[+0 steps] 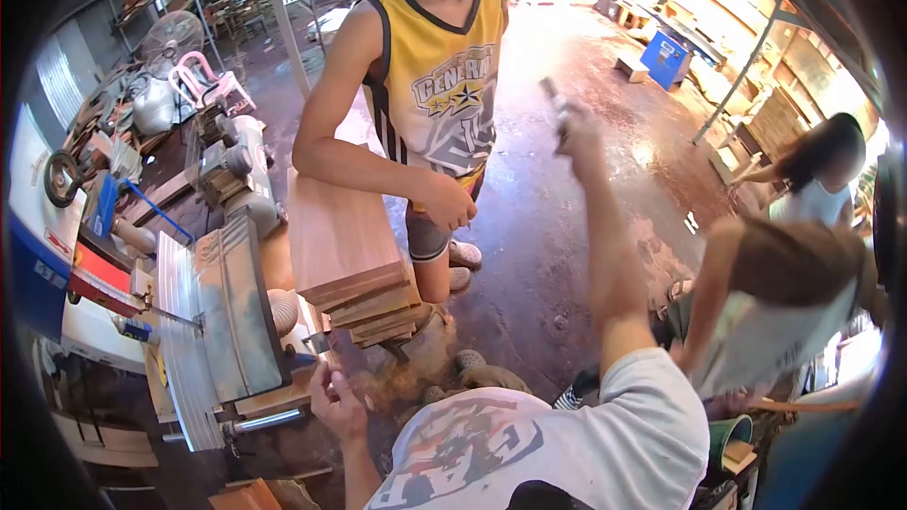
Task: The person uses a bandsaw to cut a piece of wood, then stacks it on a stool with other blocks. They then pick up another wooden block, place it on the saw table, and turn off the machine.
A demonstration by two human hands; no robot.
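My right hand (584, 146) is raised high in front of me, fingers closed round a short grey-and-dark tool (552, 94) that points up and to the left. Motion blurs this tool, and I cannot tell its kind. Low at the left, my left hand (338, 401) pinches a narrow flat piece with a metal-looking end (320, 343). That end overlaps the lower corner of a stack of wooden boards (345, 241) in this view. A person in a yellow jersey (453, 57) stands behind the stack, one forearm resting over the boards.
A woodworking machine with a ribbed metal table (184, 340) stands at the left, close to my left hand. Behind it sits a motor unit (227, 161). Two other people, one in a white top (803, 321), are at the right. A blue machine (666, 59) stands farther back.
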